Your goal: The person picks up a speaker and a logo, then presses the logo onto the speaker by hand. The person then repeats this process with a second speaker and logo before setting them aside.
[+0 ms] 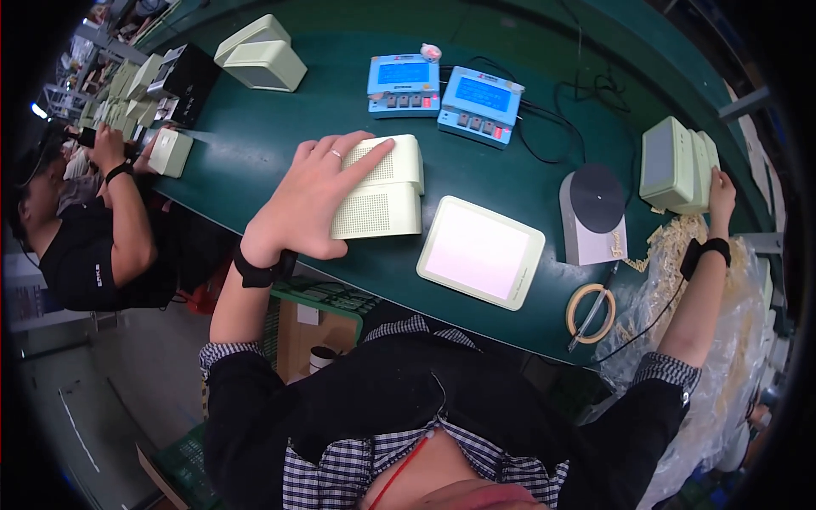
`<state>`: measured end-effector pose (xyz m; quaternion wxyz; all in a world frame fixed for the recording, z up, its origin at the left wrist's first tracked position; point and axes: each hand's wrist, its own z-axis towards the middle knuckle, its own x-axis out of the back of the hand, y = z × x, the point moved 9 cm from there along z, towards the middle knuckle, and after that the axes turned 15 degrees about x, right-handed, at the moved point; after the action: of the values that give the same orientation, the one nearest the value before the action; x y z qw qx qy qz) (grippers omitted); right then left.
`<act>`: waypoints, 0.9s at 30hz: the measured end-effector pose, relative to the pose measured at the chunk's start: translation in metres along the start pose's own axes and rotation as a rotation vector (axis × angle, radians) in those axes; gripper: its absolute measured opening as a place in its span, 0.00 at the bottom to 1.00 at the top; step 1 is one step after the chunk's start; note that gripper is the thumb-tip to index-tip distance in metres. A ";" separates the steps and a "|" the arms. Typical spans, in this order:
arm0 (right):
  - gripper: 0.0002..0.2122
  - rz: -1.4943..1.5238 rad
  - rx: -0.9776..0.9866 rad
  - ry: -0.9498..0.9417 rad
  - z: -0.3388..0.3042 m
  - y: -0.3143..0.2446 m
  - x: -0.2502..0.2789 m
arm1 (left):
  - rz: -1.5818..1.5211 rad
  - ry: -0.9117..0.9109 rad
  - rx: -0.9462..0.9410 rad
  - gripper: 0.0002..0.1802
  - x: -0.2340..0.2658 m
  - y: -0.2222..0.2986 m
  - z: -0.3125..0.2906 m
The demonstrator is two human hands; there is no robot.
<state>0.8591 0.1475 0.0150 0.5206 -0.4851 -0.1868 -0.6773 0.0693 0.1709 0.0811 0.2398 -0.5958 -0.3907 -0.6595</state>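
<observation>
Two cream plastic housings with perforated grilles (372, 212) lie side by side, touching, on the green table. My left hand (310, 195), wearing a ring, is spread over their left end. Its index finger stretches across the far housing and its thumb lies by the near one's corner. On the far right, more cream housings (671, 161) stand pressed together, one showing a grey face. My right hand (722, 200) grips the right edge of this group, its fingertips partly hidden. Between my arms lies a flat cream panel with a bright white face (482, 251).
Two blue meters (404, 85) with screens stand at the back, cables behind. A round dark-topped device (595, 204), a tape roll (591, 313) and a pen lie right. Clear plastic bags (722, 340) hang beyond the edge. Other housings (263, 55) stand far left, near a co-worker (93, 221).
</observation>
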 end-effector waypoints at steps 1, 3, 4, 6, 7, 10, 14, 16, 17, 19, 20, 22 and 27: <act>0.25 -0.008 0.006 0.005 -0.001 -0.001 0.004 | -0.002 0.031 -0.018 0.60 -0.001 0.005 0.000; 0.25 -0.022 -0.009 0.007 -0.003 -0.004 0.008 | -0.011 0.058 -0.055 0.59 -0.003 0.014 0.000; 0.25 -0.022 -0.014 0.005 -0.003 -0.008 0.009 | 0.029 0.074 -0.045 0.59 -0.003 0.014 -0.001; 0.24 -0.018 -0.021 -0.001 -0.004 -0.020 0.008 | 0.110 0.108 -0.018 0.58 -0.004 0.011 -0.002; 0.24 -0.015 -0.026 -0.004 -0.008 -0.023 0.010 | 0.105 0.106 -0.032 0.58 -0.005 0.012 -0.001; 0.24 -0.021 -0.041 -0.014 -0.014 -0.034 0.015 | 0.077 0.104 -0.028 0.57 -0.005 0.010 0.000; 0.24 -0.014 -0.039 -0.028 -0.016 -0.042 0.019 | 0.027 0.110 -0.038 0.57 -0.004 0.011 0.002; 0.24 -0.020 -0.045 -0.031 -0.017 -0.042 0.020 | 0.016 0.110 -0.043 0.57 -0.004 0.011 0.003; 0.24 -0.016 -0.038 -0.006 -0.018 -0.046 0.021 | 0.007 0.112 -0.041 0.57 -0.004 0.011 0.003; 0.25 -0.025 -0.043 0.021 -0.020 -0.051 0.023 | -0.009 0.109 -0.055 0.57 -0.005 0.012 0.004; 0.25 -0.010 -0.040 0.016 -0.020 -0.054 0.023 | -0.003 0.111 -0.045 0.58 -0.005 0.011 0.004; 0.25 -0.008 -0.053 0.015 -0.022 -0.059 0.027 | 0.009 0.114 -0.029 0.58 -0.004 0.011 0.004; 0.22 -0.075 0.069 -0.128 -0.034 -0.080 0.052 | -0.012 0.117 -0.075 0.58 -0.006 0.014 0.007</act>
<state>0.7732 0.1259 0.0636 0.4985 -0.5019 -0.2611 -0.6568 0.0854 0.1678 0.0783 0.2357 -0.5625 -0.3547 -0.7087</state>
